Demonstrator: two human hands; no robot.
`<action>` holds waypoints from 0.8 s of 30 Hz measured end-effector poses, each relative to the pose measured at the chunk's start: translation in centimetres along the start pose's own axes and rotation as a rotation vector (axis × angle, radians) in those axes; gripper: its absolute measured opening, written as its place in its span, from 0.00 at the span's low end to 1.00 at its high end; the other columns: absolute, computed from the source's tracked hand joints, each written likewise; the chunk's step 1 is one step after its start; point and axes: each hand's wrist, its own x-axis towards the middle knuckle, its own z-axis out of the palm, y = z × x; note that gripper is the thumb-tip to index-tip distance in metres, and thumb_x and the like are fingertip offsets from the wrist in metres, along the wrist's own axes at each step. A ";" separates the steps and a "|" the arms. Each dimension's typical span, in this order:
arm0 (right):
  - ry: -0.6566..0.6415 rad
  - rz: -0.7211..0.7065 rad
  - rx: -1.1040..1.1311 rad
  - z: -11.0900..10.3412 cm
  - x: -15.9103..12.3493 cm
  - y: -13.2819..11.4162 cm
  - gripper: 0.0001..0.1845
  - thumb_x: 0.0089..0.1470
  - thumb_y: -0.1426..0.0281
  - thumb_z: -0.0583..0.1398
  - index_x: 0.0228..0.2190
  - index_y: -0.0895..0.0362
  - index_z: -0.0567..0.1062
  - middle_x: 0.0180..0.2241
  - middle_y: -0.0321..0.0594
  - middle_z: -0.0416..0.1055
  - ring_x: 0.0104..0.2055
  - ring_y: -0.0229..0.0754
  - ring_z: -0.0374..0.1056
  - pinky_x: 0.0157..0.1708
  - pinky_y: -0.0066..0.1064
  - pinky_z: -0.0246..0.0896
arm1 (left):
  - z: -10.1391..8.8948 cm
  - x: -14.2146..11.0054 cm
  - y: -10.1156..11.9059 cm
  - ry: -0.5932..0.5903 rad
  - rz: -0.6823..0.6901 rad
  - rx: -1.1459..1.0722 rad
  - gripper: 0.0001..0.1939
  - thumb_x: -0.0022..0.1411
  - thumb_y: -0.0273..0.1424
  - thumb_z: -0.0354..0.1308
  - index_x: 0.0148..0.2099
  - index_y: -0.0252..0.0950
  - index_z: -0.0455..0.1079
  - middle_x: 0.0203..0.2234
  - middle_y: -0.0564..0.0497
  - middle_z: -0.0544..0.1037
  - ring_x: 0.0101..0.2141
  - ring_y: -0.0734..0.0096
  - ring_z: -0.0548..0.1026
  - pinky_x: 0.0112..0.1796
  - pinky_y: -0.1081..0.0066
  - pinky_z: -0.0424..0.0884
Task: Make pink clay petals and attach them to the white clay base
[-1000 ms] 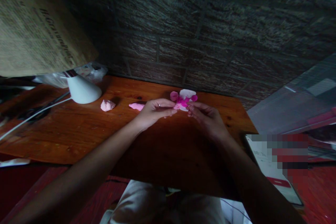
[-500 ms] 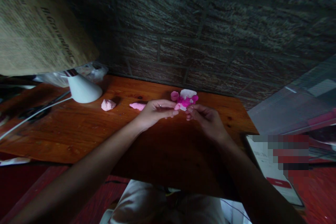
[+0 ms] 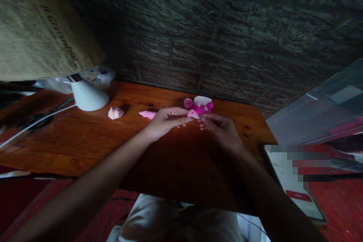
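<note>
My left hand [image 3: 166, 121] is closed, with a small light pink petal-like piece [image 3: 191, 113] between its thumb and fingertips. Just right of it, my right hand [image 3: 219, 126] has thumb and fingers pinched together; whatever is in that pinch is too small to make out. Behind the fingertips, several magenta petal-like pieces [image 3: 210, 106] lie on and around a white sheet [image 3: 202, 100]. A flat, long pink lump [image 3: 148, 114] rests beside my left wrist. Farther left sits a pale pink lump [image 3: 115, 113] with a rough surface, like modelling clay.
The wooden table [image 3: 93, 140] meets a dark brick wall [image 3: 193, 38]. At left stands a lamp with a white base [image 3: 90, 96], a newsprint shade [image 3: 48, 34] and a white cable. A plastic bag [image 3: 102, 76] lies behind it. A tablet-like screen [image 3: 289, 181] is at right.
Both hands keep nearly the same pose, with small finger movements around the pink piece. The whole view has shifted slightly.
</note>
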 end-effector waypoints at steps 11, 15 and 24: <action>0.025 -0.015 -0.034 -0.2 -0.1 -0.5 0.20 0.48 0.50 0.71 0.37 0.51 0.86 0.33 0.38 0.82 0.33 0.41 0.74 0.40 0.37 0.72 | 0.0 0.1 0.0 0.032 -0.006 0.014 0.15 0.52 0.37 0.75 0.41 0.36 0.83 0.34 0.48 0.85 0.29 0.74 0.75 0.33 0.71 0.70; 0.019 0.003 -0.033 -0.3 0.0 -0.2 0.22 0.48 0.49 0.71 0.37 0.53 0.86 0.34 0.40 0.82 0.33 0.41 0.74 0.40 0.37 0.73 | -0.1 0.1 -0.1 0.032 -0.004 0.025 0.15 0.53 0.37 0.75 0.42 0.36 0.83 0.34 0.48 0.85 0.29 0.74 0.75 0.33 0.71 0.71; 0.020 -0.019 -0.056 0.5 0.1 0.6 0.23 0.49 0.46 0.69 0.32 0.54 0.85 0.29 0.40 0.81 0.29 0.40 0.73 0.35 0.36 0.72 | -0.1 0.1 -0.2 0.032 -0.025 0.021 0.15 0.52 0.36 0.75 0.40 0.36 0.83 0.36 0.47 0.85 0.31 0.72 0.76 0.34 0.71 0.71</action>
